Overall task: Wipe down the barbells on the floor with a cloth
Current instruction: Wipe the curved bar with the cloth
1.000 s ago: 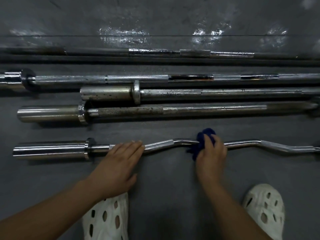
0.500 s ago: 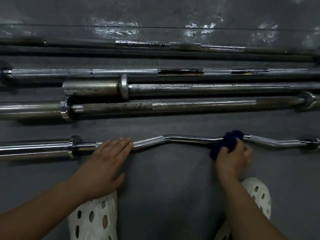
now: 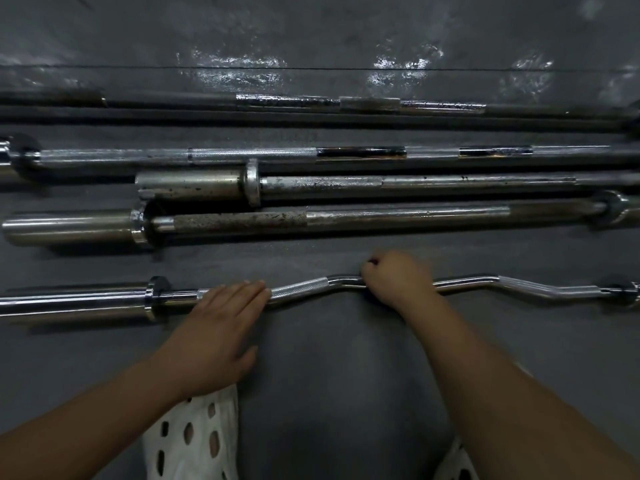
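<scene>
On the dark floor point(image 3: 329, 375), nearest the person, the curl bar point(image 3: 301, 289) is lying along the frame, its cranked shaft rising toward the middle. The left hand point(image 3: 221, 327) is laid flat on it, fingers straight, just right of the collar point(image 3: 154, 296). The right hand point(image 3: 394, 282) is closed in a fist round the raised middle bend; the cloth is almost wholly hidden inside it, only a dark speck being seen at the knuckles, so how it is bunched cannot be told. Beyond, 4 straight barbells point(image 3: 381, 183) are lined up, 2 of them speckled with rust.

A roll is the risk here: a cranked bar is easily tipped by a sideways stroke, and only a flat palm is holding it. Knuckles can be scraped on the knurling point(image 3: 299, 287) if the cloth is let slip. The underside may well be missed.
</scene>
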### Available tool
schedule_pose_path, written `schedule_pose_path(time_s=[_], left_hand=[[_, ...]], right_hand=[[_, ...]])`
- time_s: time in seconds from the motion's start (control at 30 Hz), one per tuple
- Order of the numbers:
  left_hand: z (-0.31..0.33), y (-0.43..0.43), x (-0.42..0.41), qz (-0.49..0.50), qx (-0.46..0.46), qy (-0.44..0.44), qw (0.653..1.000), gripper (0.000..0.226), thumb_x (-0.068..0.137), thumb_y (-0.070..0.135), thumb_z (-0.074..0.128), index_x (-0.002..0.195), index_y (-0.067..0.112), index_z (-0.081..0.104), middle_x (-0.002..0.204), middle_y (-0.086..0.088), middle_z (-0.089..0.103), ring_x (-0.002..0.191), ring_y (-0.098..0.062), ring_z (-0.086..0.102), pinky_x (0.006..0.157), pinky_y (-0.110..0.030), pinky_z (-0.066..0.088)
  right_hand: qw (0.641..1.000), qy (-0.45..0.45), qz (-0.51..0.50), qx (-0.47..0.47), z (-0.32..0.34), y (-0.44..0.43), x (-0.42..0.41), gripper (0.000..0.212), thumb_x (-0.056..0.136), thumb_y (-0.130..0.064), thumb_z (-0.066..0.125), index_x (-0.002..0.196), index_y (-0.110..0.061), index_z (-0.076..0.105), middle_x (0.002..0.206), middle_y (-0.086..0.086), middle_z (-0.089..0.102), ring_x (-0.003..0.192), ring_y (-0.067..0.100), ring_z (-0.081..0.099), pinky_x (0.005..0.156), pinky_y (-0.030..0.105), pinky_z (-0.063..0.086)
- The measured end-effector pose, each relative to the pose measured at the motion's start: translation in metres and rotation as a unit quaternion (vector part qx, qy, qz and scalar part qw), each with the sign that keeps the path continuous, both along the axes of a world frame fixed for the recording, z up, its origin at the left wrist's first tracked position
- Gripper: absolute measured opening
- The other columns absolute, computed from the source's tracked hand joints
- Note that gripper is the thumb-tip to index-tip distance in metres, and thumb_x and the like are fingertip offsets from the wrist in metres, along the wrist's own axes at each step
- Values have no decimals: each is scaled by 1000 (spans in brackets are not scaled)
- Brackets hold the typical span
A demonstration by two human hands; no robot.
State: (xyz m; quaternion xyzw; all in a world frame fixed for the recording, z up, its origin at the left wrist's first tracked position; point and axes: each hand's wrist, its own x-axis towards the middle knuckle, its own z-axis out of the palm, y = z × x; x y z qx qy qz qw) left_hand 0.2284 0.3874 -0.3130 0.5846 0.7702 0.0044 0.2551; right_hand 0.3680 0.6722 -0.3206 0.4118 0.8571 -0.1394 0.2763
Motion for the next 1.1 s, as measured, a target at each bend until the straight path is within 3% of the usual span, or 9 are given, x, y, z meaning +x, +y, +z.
schedule_pose_path(time_s=[0.1,0.23,0.37,0.47,0.6,0.73,0.87,1.0,1.1], left_hand=[[-2,-1,0,9,0,-4,1000,83,71,48,53,145,11,47,148,-9,48,133,-29,49,111,-40,26],[-3,-1,-2,1,8,6,1000,83,72,49,52,145,11,46,149,-9,47,133,-28,48,111,-40,26],[1,1,3,6,-3,6,1000,85,70,51,49,144,11,47,147,-10,48,132,-29,49,112,-45,38],[1,-3,-3,-10,7,5,1000,84,72,50,47,146,12,45,150,-8,46,135,-26,47,114,-42,36],[-1,-2,2,-2,3,12,1000,85,71,48,50,147,10,43,153,-10,42,138,-28,43,114,-42,23],[-1,-3,10,11,-7,11,1000,90,69,45,55,150,9,38,157,-12,36,143,-29,35,117,-45,18],[-2,-4,7,7,12,14,1000,89,70,40,57,151,10,37,157,-10,36,144,-27,34,117,-44,20],[-2,-2,12,35,23,-2,999,79,73,38,53,146,9,43,151,-11,43,139,-29,40,116,-45,23],[-2,-6,7,56,63,-20,996,67,77,28,57,141,9,49,147,-11,46,136,-28,42,115,-44,32]], right_hand=[[993,84,81,-16,-6,-25,7,33,89,-35,45,114,-23,62,117,8,62,108,31,55,89,38,42],[966,174,-63,181,-19,-47,34,39,79,-22,47,111,-12,67,105,16,64,91,39,58,79,43,46],[957,277,56,60,-27,-134,-1,55,76,-14,42,127,-11,61,129,14,56,113,34,51,99,44,44],[954,271,118,45,-28,-104,5,54,75,-19,49,128,-20,61,129,8,58,113,30,54,95,43,44],[957,235,-108,131,-24,-109,16,52,72,-8,62,123,-15,64,125,12,59,110,37,54,92,47,46],[947,294,132,17,-19,-134,-8,52,76,-15,52,127,-21,60,126,8,59,109,29,54,95,41,46],[952,262,-108,117,-22,-109,-1,49,72,-16,50,118,-15,67,114,14,61,99,36,53,88,41,46],[945,304,122,-3,-15,-140,-10,51,75,-11,60,125,-19,62,122,10,59,106,30,52,91,39,47],[958,272,-45,86,-22,-94,4,49,74,-17,52,121,-15,66,112,14,62,97,36,54,88,40,46]])
